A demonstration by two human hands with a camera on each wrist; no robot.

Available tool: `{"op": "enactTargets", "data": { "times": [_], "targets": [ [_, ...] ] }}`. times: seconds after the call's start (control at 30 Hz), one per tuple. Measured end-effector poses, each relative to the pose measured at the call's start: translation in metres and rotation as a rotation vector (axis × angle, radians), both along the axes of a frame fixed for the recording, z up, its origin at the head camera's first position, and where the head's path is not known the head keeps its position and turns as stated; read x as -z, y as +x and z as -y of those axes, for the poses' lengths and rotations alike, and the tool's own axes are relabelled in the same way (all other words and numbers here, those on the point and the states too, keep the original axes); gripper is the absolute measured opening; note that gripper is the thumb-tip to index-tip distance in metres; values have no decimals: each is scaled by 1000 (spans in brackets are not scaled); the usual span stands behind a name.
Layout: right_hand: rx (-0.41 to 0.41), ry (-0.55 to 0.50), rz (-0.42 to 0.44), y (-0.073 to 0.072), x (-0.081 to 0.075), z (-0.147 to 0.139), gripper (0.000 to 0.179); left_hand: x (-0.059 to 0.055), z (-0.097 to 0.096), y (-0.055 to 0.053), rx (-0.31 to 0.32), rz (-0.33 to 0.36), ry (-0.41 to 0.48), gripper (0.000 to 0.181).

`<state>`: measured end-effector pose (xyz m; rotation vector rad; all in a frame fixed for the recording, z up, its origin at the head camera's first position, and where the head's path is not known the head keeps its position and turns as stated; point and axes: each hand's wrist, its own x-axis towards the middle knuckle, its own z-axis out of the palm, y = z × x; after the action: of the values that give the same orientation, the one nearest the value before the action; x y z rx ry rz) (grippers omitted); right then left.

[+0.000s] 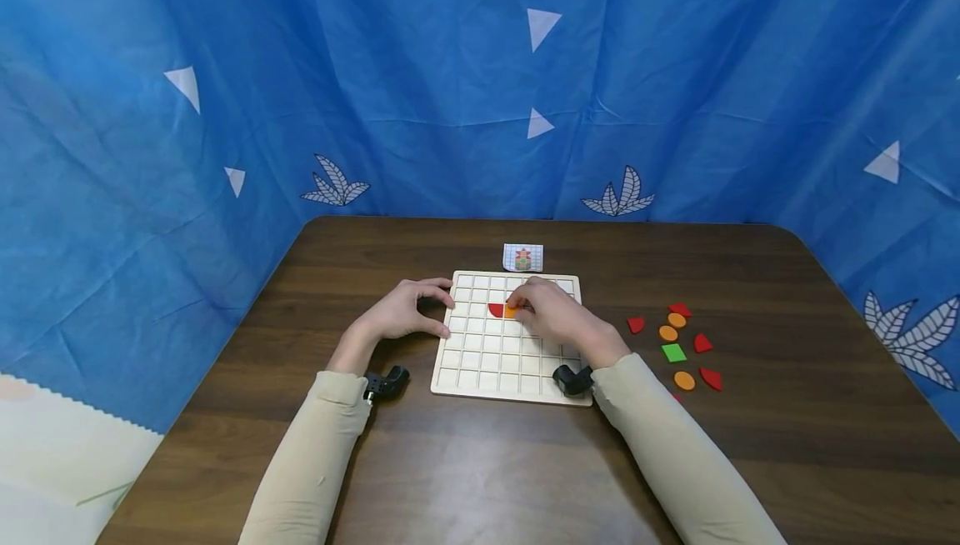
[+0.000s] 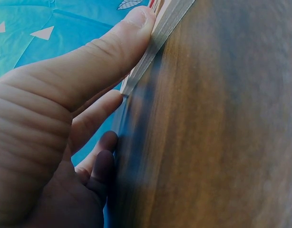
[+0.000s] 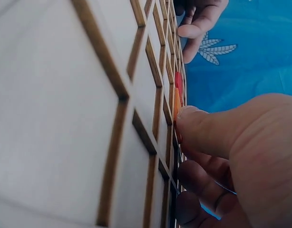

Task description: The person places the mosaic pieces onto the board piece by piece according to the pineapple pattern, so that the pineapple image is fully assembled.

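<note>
Head view: R hand (image 1: 551,312) closed in a pinch, thumb & fingers on orange pc. (image 1: 510,311). Hand covers part of pc., so its heading & long axis can't be told; whether fully seated, ditto. Pc. is on gridded board (image 1: 480,366), far half, approx. midway betw. L & R edges. R wrist view: thumb tip at pc.'s side, other fingers bent low over cells.

L hand (image 1: 401,312): thumb & fingers spread well apart, relaxed, tips touching board's L edge nr. far L corner; contact w/ edge only.

Red quarter-circle (image 1: 496,310) in adjoining cell, L of orange pc.; square corner points far R, curve faces near L.

Edges/room: board approx. square to table (image 1: 787,445); far edge just short of printed card (image 1: 522,257). Wide strip of wood betw. board's L edge & table's L edge, another along near edge. R of board, space shared w/ loose pcs.: orange discs (image 1: 684,381), green square (image 1: 674,352), loose red pcs. (image 1: 702,343) at mixed headings, one partly hidden by R sleeve (image 1: 675,445). Blk. wrist cam. (image 1: 573,380) overlaps board nr. its near R corner.

Compartments: raised strips form square cells; red & orange pcs. in neighbouring ones. Cells under R hand not visible.
</note>
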<state>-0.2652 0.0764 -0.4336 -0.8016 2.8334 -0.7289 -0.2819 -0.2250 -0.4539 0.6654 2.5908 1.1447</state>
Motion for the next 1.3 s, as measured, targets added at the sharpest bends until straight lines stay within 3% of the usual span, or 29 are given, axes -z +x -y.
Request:
{"op": "enactTargets", "data": {
  "times": [0.3, 0.5, 0.8, 1.3],
  "targets": [
    [9, -47, 54, -1, -1, -3, 19, 3, 0, 1, -6, -10, -21, 40],
    [36, -69, 107, 7, -5, -15, 15, 6, -1, 1, 11, -25, -19, 41],
    [21, -47, 86, 26, -17, -46, 15, 6, 3, 1, -6, -8, -20, 40],
    [24, -89, 13, 71, -9, -119, 14, 1, 0, -1, -9, -13, -45, 40]
  ]
}}
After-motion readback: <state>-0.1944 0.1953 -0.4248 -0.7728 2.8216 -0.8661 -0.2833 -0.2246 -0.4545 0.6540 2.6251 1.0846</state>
